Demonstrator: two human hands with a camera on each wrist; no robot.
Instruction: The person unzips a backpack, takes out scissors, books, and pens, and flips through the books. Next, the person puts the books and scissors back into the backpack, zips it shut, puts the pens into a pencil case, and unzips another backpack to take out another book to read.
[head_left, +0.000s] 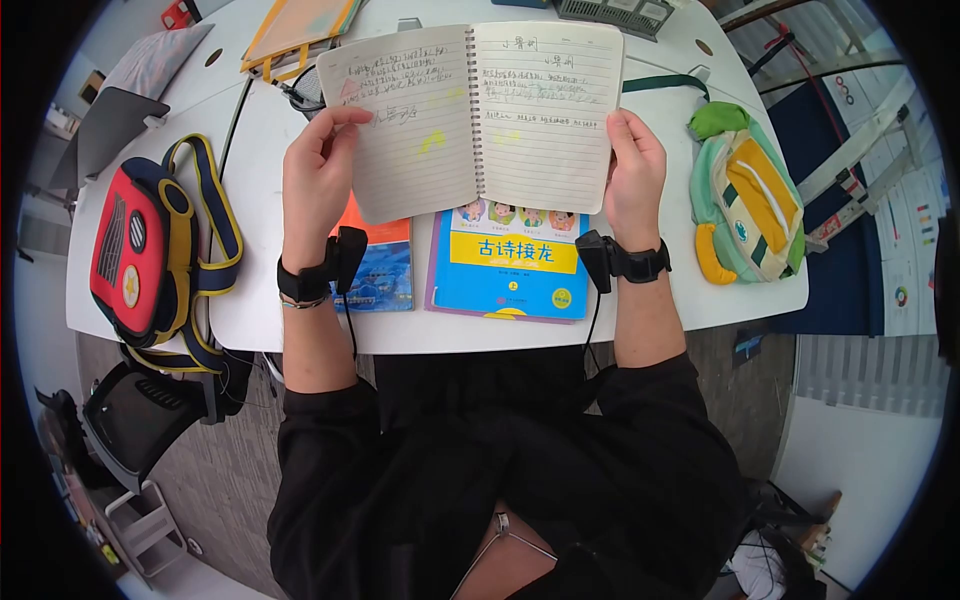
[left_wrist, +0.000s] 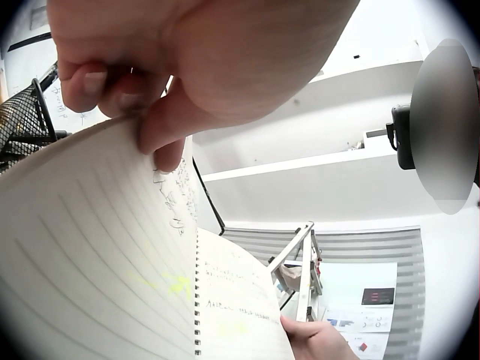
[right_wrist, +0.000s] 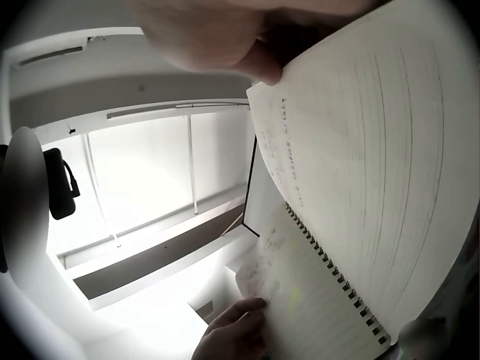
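Observation:
An open spiral notebook with handwriting and yellow highlighter marks is held up over the table. The left hand pinches its left page edge between thumb and fingers; the left wrist view shows this hand at the notebook's edge. On the other side, the right hand grips the right edge, thumb on the page, also seen in the right wrist view as a hand at the page corner. Below the notebook lie a blue book with a yellow title band and an orange-and-blue book.
A red toy-like backpack stands at the table's left, a green and yellow bag at the right. Behind the notebook are a mesh holder, an orange-edged folder and a grey basket. A dark chair is at lower left.

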